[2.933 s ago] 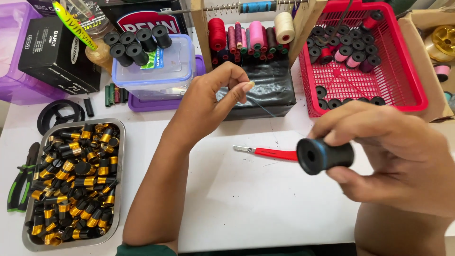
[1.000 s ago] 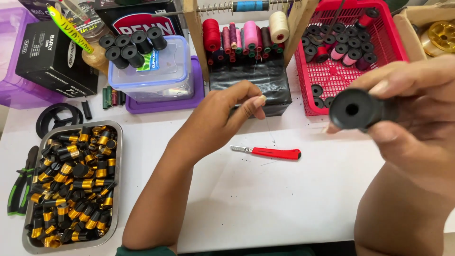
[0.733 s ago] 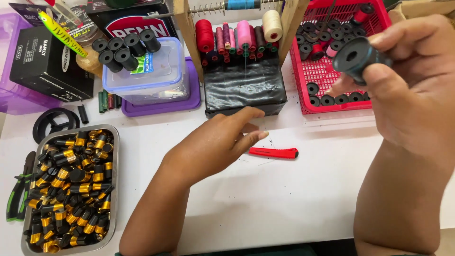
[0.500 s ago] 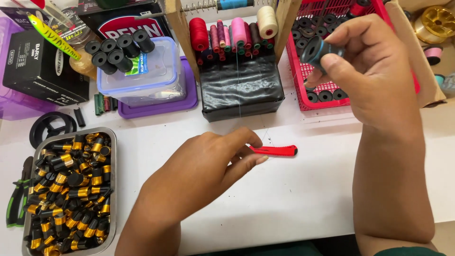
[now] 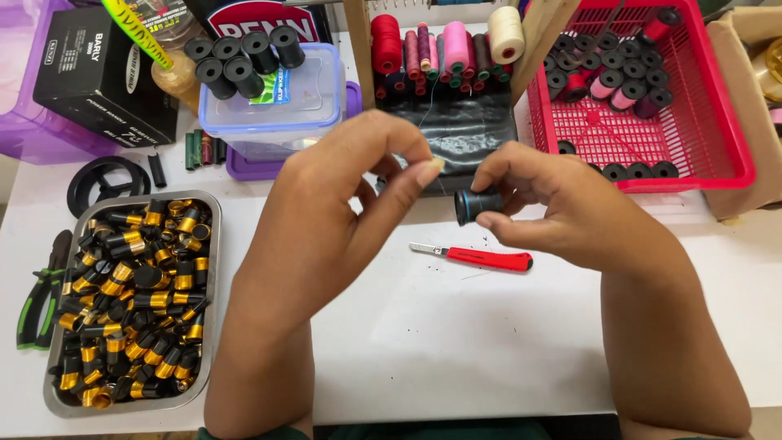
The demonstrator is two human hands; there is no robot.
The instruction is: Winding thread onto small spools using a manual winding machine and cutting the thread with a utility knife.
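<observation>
A black box (image 5: 102, 77) with pale lettering sits at the worktop's (image 5: 505, 342) far left corner. Mid-worktop, the left hand (image 5: 342, 204) has its grip pinched together, on what I cannot tell. Just right, the right hand's (image 5: 562, 208) grip is clamped on a black spool (image 5: 475, 204), above a red knife (image 5: 481, 257).

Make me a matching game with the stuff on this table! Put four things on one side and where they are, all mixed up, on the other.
Things:
1. black spool
2. red knife
3. metal tray
4. red basket

Places:
A. far right, at the back of the table
B. pinched in the right hand
C. lying flat on the white table, below the hands
D. left side, full of black and gold pieces

Pairs: 1-B, 2-C, 3-D, 4-A
</observation>
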